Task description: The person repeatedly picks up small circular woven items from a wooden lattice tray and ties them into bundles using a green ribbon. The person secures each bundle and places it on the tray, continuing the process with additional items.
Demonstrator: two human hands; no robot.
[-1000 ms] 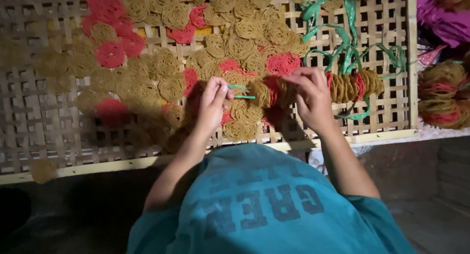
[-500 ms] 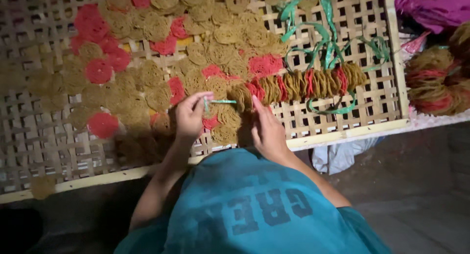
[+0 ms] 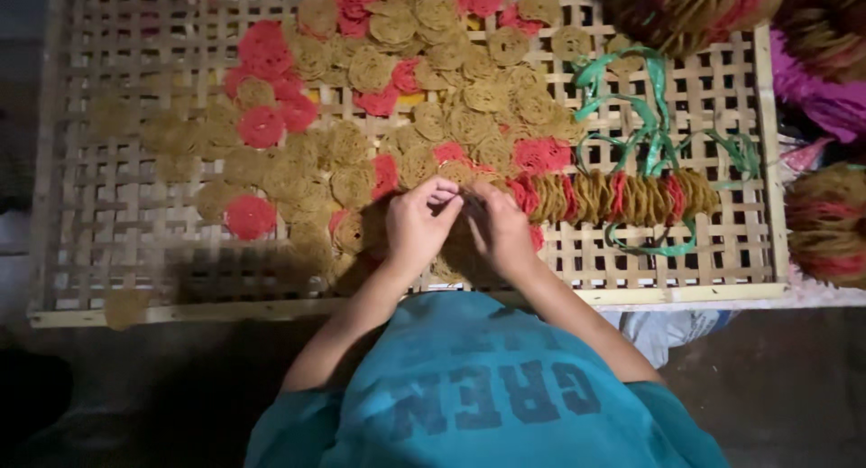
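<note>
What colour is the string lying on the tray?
Green: the plastic string curls across the woven tray, seen in the head view.

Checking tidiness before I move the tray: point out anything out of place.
One tan disc lies off the woven tray, beyond its wooden front edge at the near left corner, apart from the heap of tan and red discs. Nothing else stands out.

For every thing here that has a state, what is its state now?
Left hand: fingers pinched together, over the discs.
Right hand: fingers bent, touching the left hand.
Strung row of discs: on edge, tied with green string.
Loose discs: flat on the woven tray.
</note>
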